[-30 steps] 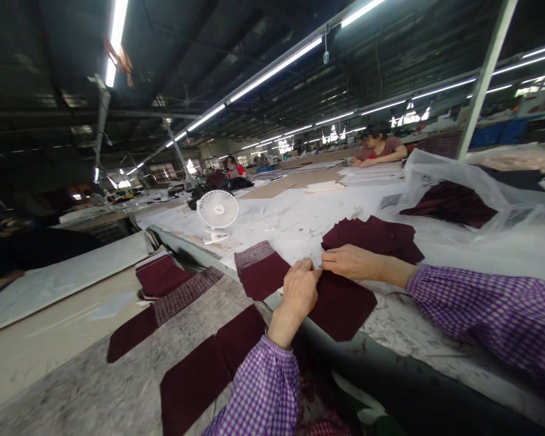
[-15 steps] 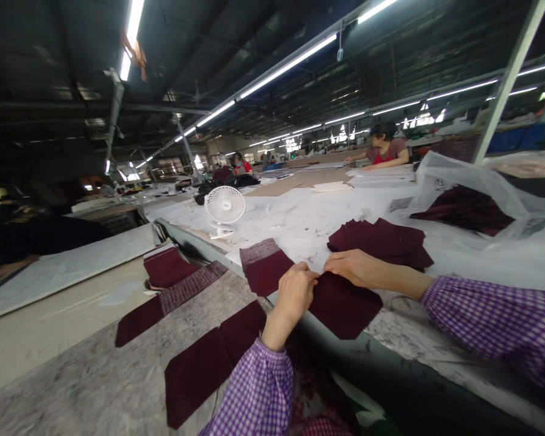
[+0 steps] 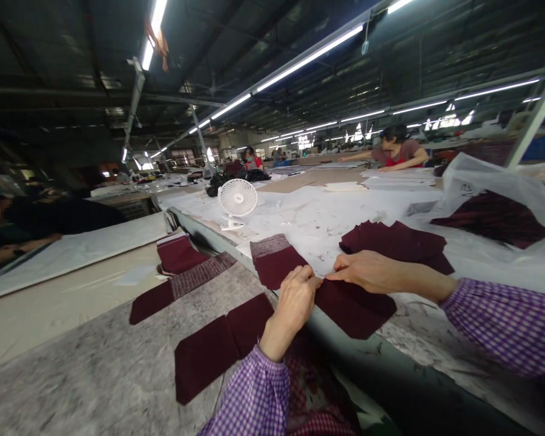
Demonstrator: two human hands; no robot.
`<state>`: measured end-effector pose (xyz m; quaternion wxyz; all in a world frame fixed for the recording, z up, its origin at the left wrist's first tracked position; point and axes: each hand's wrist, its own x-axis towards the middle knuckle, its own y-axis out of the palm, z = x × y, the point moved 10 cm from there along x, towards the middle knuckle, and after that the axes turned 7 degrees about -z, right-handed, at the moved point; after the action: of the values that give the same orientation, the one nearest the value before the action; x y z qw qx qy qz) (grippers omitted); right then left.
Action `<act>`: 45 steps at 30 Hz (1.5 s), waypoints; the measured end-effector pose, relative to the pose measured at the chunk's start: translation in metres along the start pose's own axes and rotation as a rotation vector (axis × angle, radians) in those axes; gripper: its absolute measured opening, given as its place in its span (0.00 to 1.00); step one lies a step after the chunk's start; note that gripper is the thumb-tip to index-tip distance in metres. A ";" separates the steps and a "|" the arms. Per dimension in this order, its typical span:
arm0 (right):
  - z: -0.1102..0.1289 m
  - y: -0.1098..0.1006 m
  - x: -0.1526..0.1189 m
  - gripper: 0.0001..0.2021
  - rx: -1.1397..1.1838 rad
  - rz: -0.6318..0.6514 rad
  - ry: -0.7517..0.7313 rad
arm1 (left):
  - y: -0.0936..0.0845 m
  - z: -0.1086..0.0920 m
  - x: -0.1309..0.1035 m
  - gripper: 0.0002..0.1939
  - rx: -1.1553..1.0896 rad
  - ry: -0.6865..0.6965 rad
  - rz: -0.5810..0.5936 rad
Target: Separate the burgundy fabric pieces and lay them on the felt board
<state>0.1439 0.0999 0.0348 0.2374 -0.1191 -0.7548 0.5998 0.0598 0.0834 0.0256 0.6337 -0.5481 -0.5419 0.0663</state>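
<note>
A dark maroon fabric piece (image 3: 358, 310) with cut corners lies at the edge of the white table, its near end sticking out over the edge. My left hand (image 3: 296, 298) is closed, thumb and index finger pinching the piece's upper left corner. Along the same upper edge, my right hand (image 3: 367, 270) grips the cloth between fingertips, close to the left ones; its thumb is mostly hidden. Behind the right hand sits a stack of maroon fabric pieces (image 3: 393, 240). Left of my hands lies a maroon piece with a speckled grey band (image 3: 277, 261).
More maroon panels (image 3: 206, 360) lie on the grey-marked board (image 3: 95, 363) at left, near a small folded maroon stack (image 3: 178, 253). A white fan (image 3: 237, 198) stands on the table. At right is a clear plastic bag (image 3: 463, 175) holding maroon cloth. Co-workers sit farther off.
The view has turned slightly left, so everything sits farther right. Both hands stay at the fabric's upper edge; my right fingers have shifted slightly and look straighter.
</note>
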 end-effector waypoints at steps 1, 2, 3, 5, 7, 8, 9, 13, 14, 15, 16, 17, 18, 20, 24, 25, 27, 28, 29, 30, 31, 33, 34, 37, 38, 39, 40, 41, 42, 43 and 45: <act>0.004 0.000 0.001 0.21 -0.023 0.013 -0.024 | 0.000 0.001 -0.001 0.14 0.001 -0.001 0.002; 0.008 0.000 0.002 0.22 -0.037 0.012 -0.046 | -0.001 0.003 -0.002 0.13 0.001 -0.015 -0.001; 0.011 -0.002 0.003 0.22 -0.042 0.000 -0.065 | -0.003 0.006 -0.003 0.12 -0.001 -0.041 -0.006; 0.015 -0.006 0.004 0.21 -0.037 -0.028 -0.094 | -0.006 0.014 -0.007 0.10 -0.015 -0.108 -0.019; 0.018 -0.006 0.006 0.21 -0.040 -0.013 -0.117 | -0.009 0.017 -0.011 0.10 -0.014 -0.127 -0.028; 0.019 -0.005 0.007 0.22 -0.050 0.005 -0.124 | -0.010 0.015 -0.013 0.11 -0.006 -0.105 -0.028; 0.019 -0.003 0.008 0.23 -0.063 0.023 -0.131 | -0.012 0.013 -0.015 0.11 -0.003 -0.076 -0.032; 0.024 -0.004 0.013 0.29 -0.092 0.030 -0.159 | -0.026 0.024 -0.023 0.12 -0.215 -0.148 -0.147; 0.025 -0.005 0.013 0.30 -0.089 0.021 -0.160 | -0.029 0.031 -0.026 0.11 -0.304 -0.209 -0.185; 0.025 -0.006 0.014 0.31 -0.084 0.016 -0.160 | -0.031 0.038 -0.029 0.11 -0.383 -0.268 -0.213; 0.025 -0.006 0.014 0.31 -0.077 0.013 -0.159 | -0.031 0.043 -0.032 0.09 -0.439 -0.319 -0.225; 0.025 -0.007 0.014 0.30 -0.070 0.011 -0.156 | -0.029 0.047 -0.034 0.07 -0.470 -0.359 -0.224; 0.024 -0.006 0.013 0.29 -0.064 0.010 -0.153 | -0.026 0.049 -0.035 0.06 -0.480 -0.392 -0.213; 0.023 -0.005 0.013 0.27 -0.054 0.013 -0.155 | -0.020 0.050 -0.035 0.03 -0.460 -0.437 -0.188; 0.023 -0.002 0.014 0.28 -0.082 0.030 -0.176 | -0.013 0.047 -0.034 0.07 -0.427 -0.450 -0.211; 0.023 -0.001 0.015 0.29 -0.095 0.039 -0.179 | -0.013 0.046 -0.035 0.07 -0.434 -0.442 -0.226; 0.025 0.000 0.015 0.33 -0.122 0.061 -0.185 | -0.013 0.044 -0.037 0.08 -0.467 -0.420 -0.248; 0.027 0.001 0.015 0.34 -0.136 0.067 -0.190 | -0.014 0.044 -0.039 0.08 -0.488 -0.414 -0.262; 0.030 0.001 0.015 0.36 -0.152 0.063 -0.196 | -0.017 0.046 -0.041 0.08 -0.502 -0.417 -0.288; 0.033 0.000 0.015 0.37 -0.173 0.050 -0.203 | -0.021 0.049 -0.044 0.09 -0.500 -0.427 -0.325; 0.037 -0.002 0.014 0.38 -0.198 0.031 -0.210 | -0.026 0.053 -0.047 0.09 -0.476 -0.437 -0.367; 0.045 -0.005 0.012 0.37 -0.258 -0.028 -0.202 | -0.038 0.058 -0.049 0.09 -0.368 -0.417 -0.417; 0.048 -0.007 0.010 0.35 -0.282 -0.054 -0.188 | -0.041 0.058 -0.047 0.07 -0.301 -0.380 -0.407; 0.047 -0.009 0.009 0.32 -0.284 -0.100 -0.096 | -0.035 0.057 -0.034 0.17 -0.158 -0.241 -0.237; 0.043 -0.009 0.010 0.31 -0.251 -0.107 -0.060 | -0.031 0.058 -0.031 0.21 -0.129 -0.213 -0.167; 0.038 -0.008 0.010 0.30 -0.203 -0.104 -0.027 | -0.026 0.060 -0.028 0.22 -0.105 -0.195 -0.101; 0.032 -0.007 0.011 0.27 -0.143 -0.092 0.005 | -0.022 0.063 -0.025 0.21 -0.084 -0.185 -0.042; 0.025 -0.004 0.013 0.25 -0.071 -0.066 0.033 | -0.020 0.065 -0.022 0.19 -0.068 -0.178 0.006; 0.017 -0.002 0.014 0.22 0.004 -0.029 0.054 | -0.019 0.067 -0.020 0.17 -0.056 -0.175 0.039; 0.007 -0.001 0.014 0.19 0.071 0.011 0.076 | -0.019 0.069 -0.018 0.15 -0.051 -0.174 0.062; -0.022 -0.005 0.011 0.15 0.148 0.049 0.156 | -0.020 0.073 -0.013 0.12 -0.057 -0.180 0.082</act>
<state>0.1459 0.1220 0.0454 0.2889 -0.1662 -0.6845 0.6484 -0.0116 0.1118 0.0193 0.5632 -0.5795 -0.5754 0.1258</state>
